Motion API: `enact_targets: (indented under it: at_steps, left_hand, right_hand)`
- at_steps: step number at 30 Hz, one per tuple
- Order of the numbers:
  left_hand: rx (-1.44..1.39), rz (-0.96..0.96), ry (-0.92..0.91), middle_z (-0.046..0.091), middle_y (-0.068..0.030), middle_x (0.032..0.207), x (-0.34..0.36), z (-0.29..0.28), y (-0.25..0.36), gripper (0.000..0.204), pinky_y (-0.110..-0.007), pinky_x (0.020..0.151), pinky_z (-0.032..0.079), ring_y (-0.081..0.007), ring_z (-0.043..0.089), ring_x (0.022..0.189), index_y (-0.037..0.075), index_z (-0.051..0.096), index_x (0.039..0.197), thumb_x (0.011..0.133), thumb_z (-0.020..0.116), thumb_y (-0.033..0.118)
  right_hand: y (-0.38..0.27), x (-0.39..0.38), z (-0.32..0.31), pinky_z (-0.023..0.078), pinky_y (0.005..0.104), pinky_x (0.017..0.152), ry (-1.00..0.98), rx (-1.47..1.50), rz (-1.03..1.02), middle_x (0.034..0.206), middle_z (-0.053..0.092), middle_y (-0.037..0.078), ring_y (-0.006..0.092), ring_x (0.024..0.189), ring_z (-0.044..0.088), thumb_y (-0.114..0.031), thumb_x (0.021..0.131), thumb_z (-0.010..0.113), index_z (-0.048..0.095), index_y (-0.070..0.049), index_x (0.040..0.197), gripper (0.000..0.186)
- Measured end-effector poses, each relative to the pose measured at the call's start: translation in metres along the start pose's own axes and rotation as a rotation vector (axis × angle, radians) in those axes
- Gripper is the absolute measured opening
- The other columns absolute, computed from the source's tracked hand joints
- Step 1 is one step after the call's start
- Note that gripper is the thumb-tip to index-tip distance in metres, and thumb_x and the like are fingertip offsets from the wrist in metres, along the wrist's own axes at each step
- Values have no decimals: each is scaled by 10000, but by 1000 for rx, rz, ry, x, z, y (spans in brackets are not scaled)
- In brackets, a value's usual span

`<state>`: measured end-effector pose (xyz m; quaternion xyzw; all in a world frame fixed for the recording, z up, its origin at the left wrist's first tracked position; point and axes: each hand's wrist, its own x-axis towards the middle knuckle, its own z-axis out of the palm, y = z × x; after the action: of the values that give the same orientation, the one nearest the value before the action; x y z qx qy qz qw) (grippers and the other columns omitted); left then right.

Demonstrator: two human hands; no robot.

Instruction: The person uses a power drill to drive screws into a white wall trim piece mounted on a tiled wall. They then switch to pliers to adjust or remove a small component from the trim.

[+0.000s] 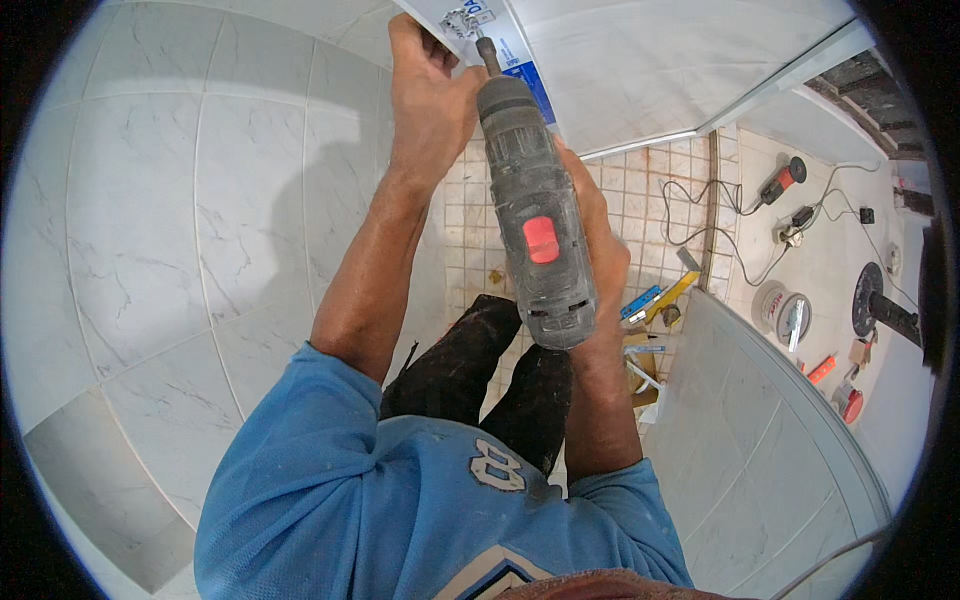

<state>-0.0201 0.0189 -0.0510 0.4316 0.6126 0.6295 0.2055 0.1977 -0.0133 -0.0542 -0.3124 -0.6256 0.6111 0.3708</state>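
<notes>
While the left hand (432,110) curled around the white strip (512,45), seemingly bracing it, the right hand (600,230) gripped the drill (525,185).
The drill's nose pointed at the strip; the right fingertips were hidden.

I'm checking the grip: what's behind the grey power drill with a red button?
Part of the right hand and beige tiled floor show past the drill; the palm and any handle are covered.

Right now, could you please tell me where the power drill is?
In the head view, the power drill is slightly right of upper centre, in the right hand, pointing up toward the blue-labelled white strip by the left hand.
</notes>
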Motion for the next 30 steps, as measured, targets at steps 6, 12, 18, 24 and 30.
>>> enact_targets:
  at_steps: [6,12,18,24,30]
  left_hand:
    - [98,-10,6,571,-131,1312,0,1,6,667,-383,1069,498,-233,592,1222,16,378,1422,869,748,-35]
    - [65,31,-5,577,-142,1313,4,-3,6,605,-386,1068,497,-235,587,1241,15,406,1412,871,653,-98]
    - [74,-71,-49,556,-172,1386,-2,-7,12,631,-391,1079,496,-267,565,1313,10,379,1465,888,608,-99]
    - [60,-68,-64,547,-183,1441,-4,-6,18,675,-394,1081,499,-280,552,1348,11,365,1504,884,614,-86]
    - [270,-45,-78,623,-175,1309,-3,-16,22,604,-413,1039,513,-273,605,1242,-8,440,1467,898,641,-6]
  right_hand:
    - [0,0,6,594,378,1004,3,-152,-129,1438,646,180,260,1194,715,-140,884,823,434,-107,1590,806]
    - [-6,0,8,609,370,950,-24,-207,-72,1423,647,200,249,1189,715,-161,847,873,423,-76,1591,874]
    - [13,-10,22,616,318,881,255,-232,-145,1334,675,177,205,1053,733,-191,758,962,471,11,1525,933]
    - [25,-18,28,611,318,855,380,-297,-303,1324,670,185,211,1021,733,-78,767,890,513,58,1469,809]
    - [-3,-8,31,593,346,938,218,-70,-196,1350,648,194,239,1094,729,-11,811,779,428,27,1543,813]
